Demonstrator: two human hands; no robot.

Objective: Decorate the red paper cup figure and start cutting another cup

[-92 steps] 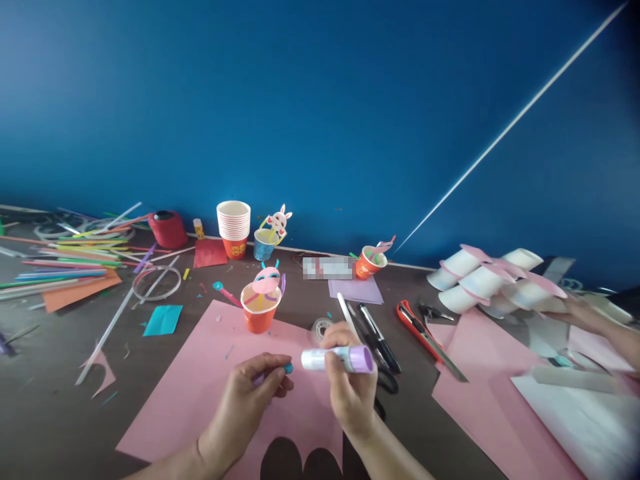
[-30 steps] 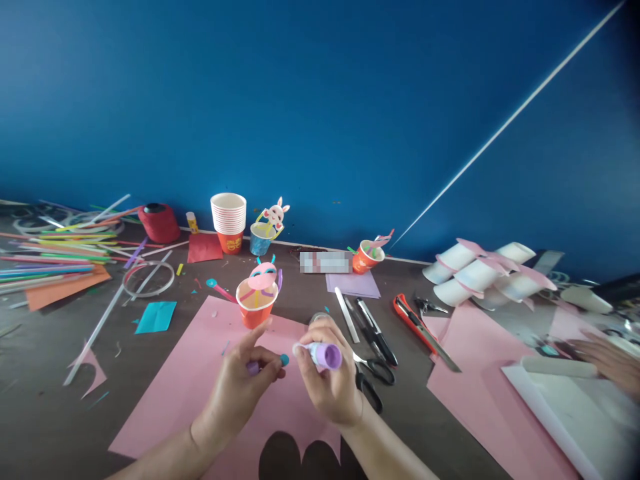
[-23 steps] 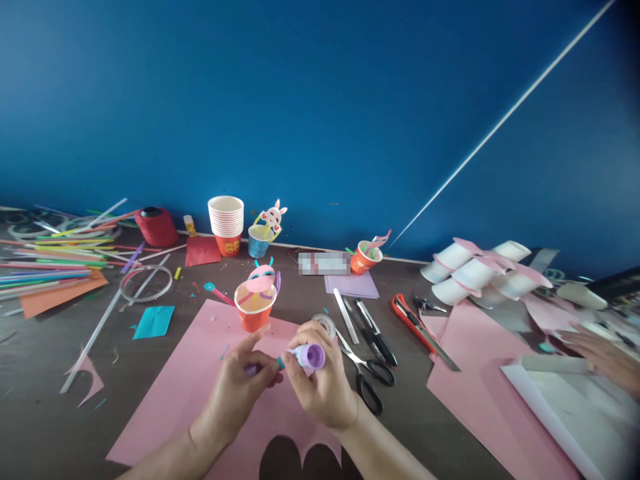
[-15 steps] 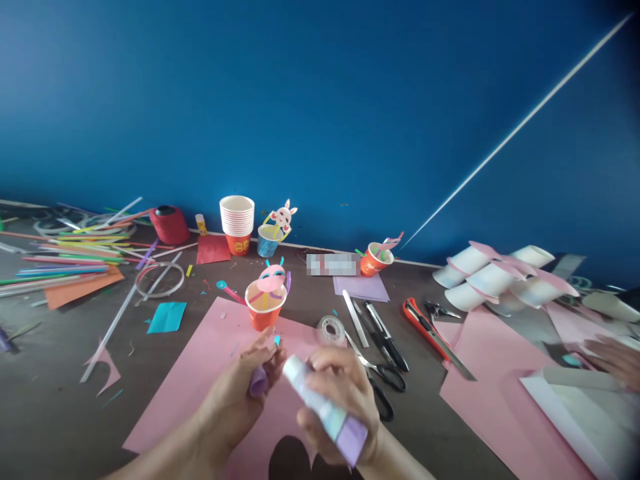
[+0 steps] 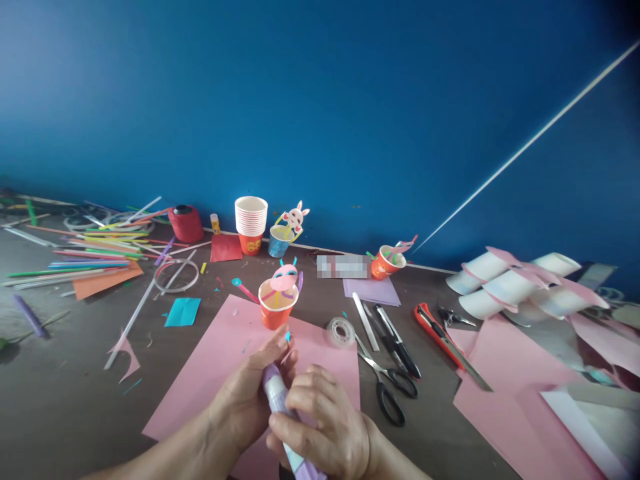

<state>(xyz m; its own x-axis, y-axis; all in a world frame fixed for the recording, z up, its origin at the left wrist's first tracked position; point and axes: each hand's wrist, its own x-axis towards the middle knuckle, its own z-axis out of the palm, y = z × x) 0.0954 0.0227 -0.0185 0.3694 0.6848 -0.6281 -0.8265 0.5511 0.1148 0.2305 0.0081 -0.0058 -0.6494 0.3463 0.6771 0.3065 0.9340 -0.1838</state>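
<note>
- No words can be read anywhere; a blurred patch (image 5: 343, 266) sits by the wall, and the red cup at the bottom of the cup stack (image 5: 251, 223) has yellow marks too small to read
- The glue stick (image 5: 281, 403) is a white tube with pale swirly colours on its label and a purple end low down by the wrist; the writing on it is too blurry to read
- The right hand (image 5: 325, 427) is wrapped tight around the glue stick, fingers curled over the tube
- The left hand (image 5: 247, 400) is pressed up against the right one, its fingers closed at the top end of the glue stick; a tiny teal bit (image 5: 288, 337) shows at its fingertips
- Both hands are together, low in the middle, over a big pink paper sheet (image 5: 220, 370) on the brown table (image 5: 60, 393)
- Just past the hands stands an orange cup (image 5: 278, 307) with a pink face and teal ears on top
- A tape roll (image 5: 342, 331) lies beside the pink sheet, and black scissors (image 5: 387, 383) lie near the right hand
- A red cutter knife (image 5: 440, 333) lies further right
- A heap of straws (image 5: 95, 250) lies far left
- White cups with pink paper (image 5: 520, 283) are piled at the right
</note>
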